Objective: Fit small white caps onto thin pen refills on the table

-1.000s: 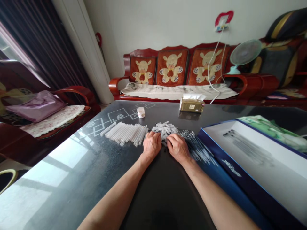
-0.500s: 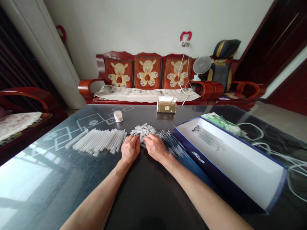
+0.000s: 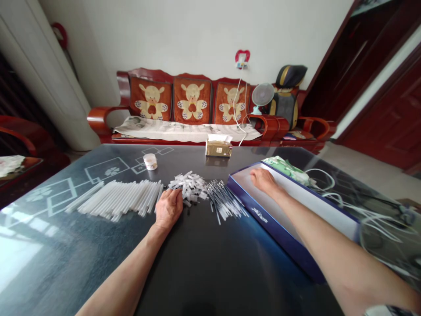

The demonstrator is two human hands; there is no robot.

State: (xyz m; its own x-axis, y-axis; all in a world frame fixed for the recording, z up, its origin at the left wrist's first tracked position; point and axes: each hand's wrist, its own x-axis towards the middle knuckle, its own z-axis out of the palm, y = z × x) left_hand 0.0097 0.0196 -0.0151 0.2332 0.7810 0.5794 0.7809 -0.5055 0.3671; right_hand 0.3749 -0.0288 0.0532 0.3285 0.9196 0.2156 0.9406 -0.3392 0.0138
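My left hand (image 3: 169,206) rests on the dark table with its fingers curled, between a row of white translucent pen barrels (image 3: 118,199) and a heap of small white plastic pieces (image 3: 190,183). Whatever its fingers may hold is hidden. My right hand (image 3: 263,180) reaches over the wall into the far left end of a blue box (image 3: 241,193) with a white inside. Its fingers are bent down and closed, and their tips are out of sight. Between the heap and the box lies a fan of thin pen refills (image 3: 226,201) with metal tips.
A small white round tub (image 3: 150,161) stands behind the barrels, and a tissue pack (image 3: 218,147) farther back. Behind the box lie a green and white plastic bag (image 3: 286,169) and loose white cables (image 3: 353,202). A wooden sofa (image 3: 105,125) lies beyond the table.
My right hand has left the white heap beside my left hand and moved right into the box. My left hand stays near the heap, fingers curled. The head view has shifted slightly right.
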